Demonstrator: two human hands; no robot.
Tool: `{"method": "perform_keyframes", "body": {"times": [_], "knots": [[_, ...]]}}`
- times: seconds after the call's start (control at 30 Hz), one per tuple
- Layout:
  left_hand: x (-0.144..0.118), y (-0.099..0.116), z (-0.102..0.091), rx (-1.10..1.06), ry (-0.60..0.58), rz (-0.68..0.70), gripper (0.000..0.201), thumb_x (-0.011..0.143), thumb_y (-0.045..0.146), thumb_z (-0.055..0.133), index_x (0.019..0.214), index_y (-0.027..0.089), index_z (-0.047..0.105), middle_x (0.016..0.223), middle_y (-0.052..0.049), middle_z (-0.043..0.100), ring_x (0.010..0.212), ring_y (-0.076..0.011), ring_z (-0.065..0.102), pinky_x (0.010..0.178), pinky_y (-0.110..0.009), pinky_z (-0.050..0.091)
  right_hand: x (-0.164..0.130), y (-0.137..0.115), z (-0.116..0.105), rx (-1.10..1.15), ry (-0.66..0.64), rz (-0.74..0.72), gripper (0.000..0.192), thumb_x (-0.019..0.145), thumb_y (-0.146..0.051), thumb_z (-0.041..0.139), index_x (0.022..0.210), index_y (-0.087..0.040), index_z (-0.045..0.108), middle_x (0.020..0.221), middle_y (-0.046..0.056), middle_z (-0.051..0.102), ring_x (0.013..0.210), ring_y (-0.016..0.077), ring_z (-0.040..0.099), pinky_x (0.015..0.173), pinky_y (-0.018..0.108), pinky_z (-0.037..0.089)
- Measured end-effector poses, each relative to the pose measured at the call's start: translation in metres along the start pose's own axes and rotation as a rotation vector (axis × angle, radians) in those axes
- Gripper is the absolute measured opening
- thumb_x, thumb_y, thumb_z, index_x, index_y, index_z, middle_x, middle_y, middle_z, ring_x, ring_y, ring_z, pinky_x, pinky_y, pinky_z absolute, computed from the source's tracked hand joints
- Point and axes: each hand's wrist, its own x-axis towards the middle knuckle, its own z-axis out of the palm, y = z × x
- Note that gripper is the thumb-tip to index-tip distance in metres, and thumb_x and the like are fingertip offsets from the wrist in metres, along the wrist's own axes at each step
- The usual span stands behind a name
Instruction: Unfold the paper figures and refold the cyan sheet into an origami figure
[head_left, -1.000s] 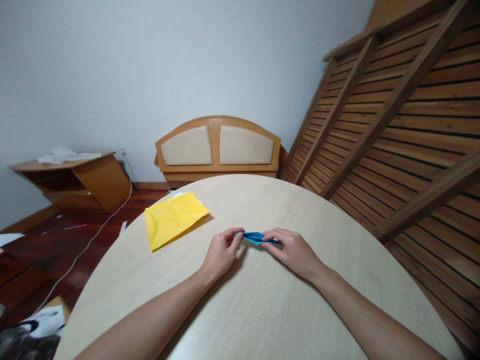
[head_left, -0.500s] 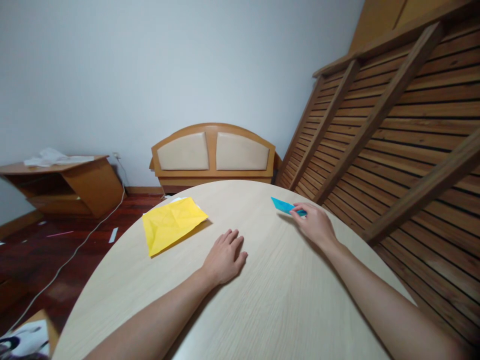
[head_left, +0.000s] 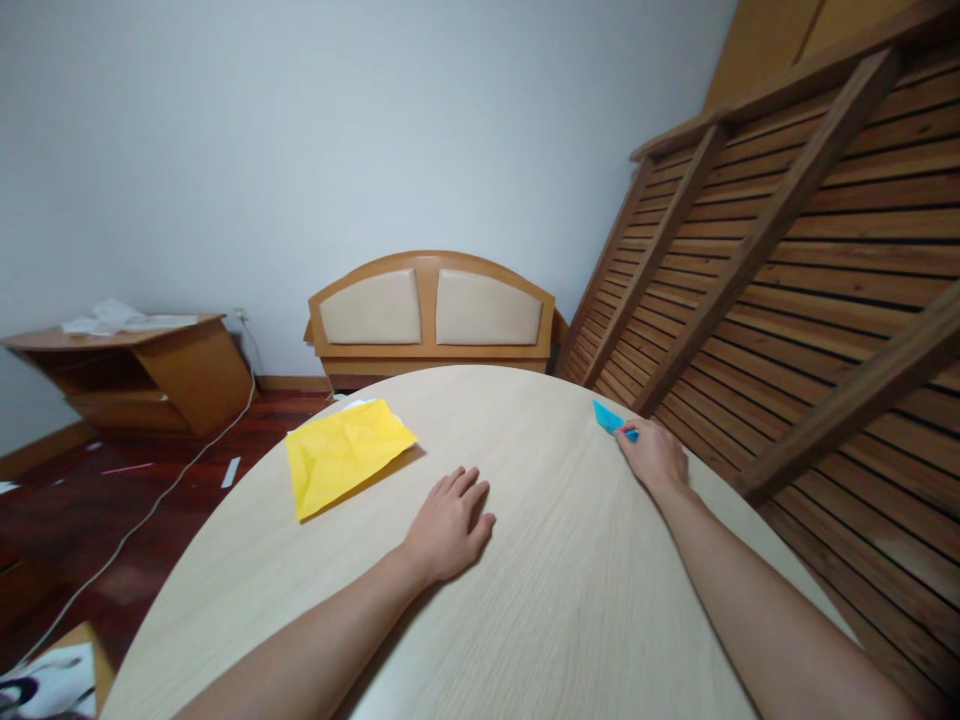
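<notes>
Near the right rim of the round pale wood table (head_left: 540,620), my right hand (head_left: 654,455) pinches a small folded piece of blue paper (head_left: 609,415). Its pointed end sticks out to the left of my fingertips, and the rest is hidden by them. My left hand (head_left: 450,522) lies palm down on the tabletop, fingers stretched out, holding nothing. To the left of that hand rests a creased yellow sheet of paper (head_left: 349,455). Something white (head_left: 358,405) peeks out from under its far edge.
A wooden headboard (head_left: 429,310) stands beyond the table. Slatted wooden panels (head_left: 750,300) lean along the right side. At left is a low wooden cabinet (head_left: 172,375) with white material on top. A white cable (head_left: 161,490) crosses the dark red floor.
My right hand has moved right, toward the table's rim, carrying the blue folded paper. My left hand and the yellow sheet stay in place; the view has shifted slightly.
</notes>
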Motion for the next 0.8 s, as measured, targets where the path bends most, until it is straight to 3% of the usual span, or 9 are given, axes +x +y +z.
{"method": "perform_keyframes", "body": {"times": [0.17, 0.47, 0.63, 0.7, 0.8], "knots": [[0.000, 0.000, 0.000, 0.000, 0.003, -0.001, 0.049, 0.095, 0.037, 0.049, 0.137, 0.013, 0.057, 0.151, -0.017, 0.047, 0.143, -0.0350, 0.038, 0.118, -0.051, 0.032, -0.002, 0.002, 0.003, -0.020, 0.017, -0.015, 0.028, 0.084, -0.037, 0.060, 0.107, -0.023, 0.069, 0.113, 0.011, 0.070, 0.089, 0.0280, 0.065, 0.062, 0.035, 0.042], [0.000, 0.001, 0.000, 0.008, 0.001, -0.003, 0.050, 0.095, 0.037, 0.049, 0.137, 0.012, 0.057, 0.151, -0.018, 0.047, 0.143, -0.0347, 0.038, 0.118, -0.051, 0.032, -0.008, 0.006, -0.004, -0.014, 0.059, -0.052, 0.037, 0.081, -0.039, 0.064, 0.113, -0.020, 0.064, 0.119, 0.013, 0.066, 0.099, 0.0307, 0.062, 0.074, 0.038, 0.047], [0.002, 0.001, -0.002, -0.001, 0.031, 0.009, 0.045, 0.094, 0.036, 0.051, 0.132, 0.014, 0.060, 0.147, -0.017, 0.051, 0.140, -0.0335, 0.043, 0.116, -0.049, 0.036, -0.032, -0.043, -0.007, 0.093, 0.110, -0.193, 0.038, 0.088, -0.037, 0.058, 0.121, -0.019, 0.060, 0.127, 0.014, 0.063, 0.117, 0.0340, 0.055, 0.094, 0.047, 0.045], [0.004, -0.004, -0.010, 0.008, 0.072, 0.024, 0.038, 0.093, 0.034, 0.053, 0.125, 0.016, 0.064, 0.145, -0.016, 0.054, 0.136, -0.0323, 0.048, 0.114, -0.047, 0.038, -0.052, -0.070, -0.005, 0.183, 0.023, -0.282, 0.035, 0.091, -0.040, 0.055, 0.118, -0.019, 0.062, 0.126, 0.014, 0.065, 0.117, 0.0326, 0.057, 0.098, 0.049, 0.045], [0.006, -0.022, -0.029, 0.126, 0.238, -0.020, 0.034, 0.093, 0.032, 0.053, 0.122, 0.018, 0.065, 0.149, -0.015, 0.050, 0.138, -0.0350, 0.044, 0.115, -0.052, 0.035, -0.081, -0.100, 0.000, 0.271, -0.151, -0.442, 0.039, 0.093, -0.046, 0.054, 0.119, -0.020, 0.065, 0.139, 0.015, 0.058, 0.127, 0.0313, 0.053, 0.108, 0.051, 0.040]]}}
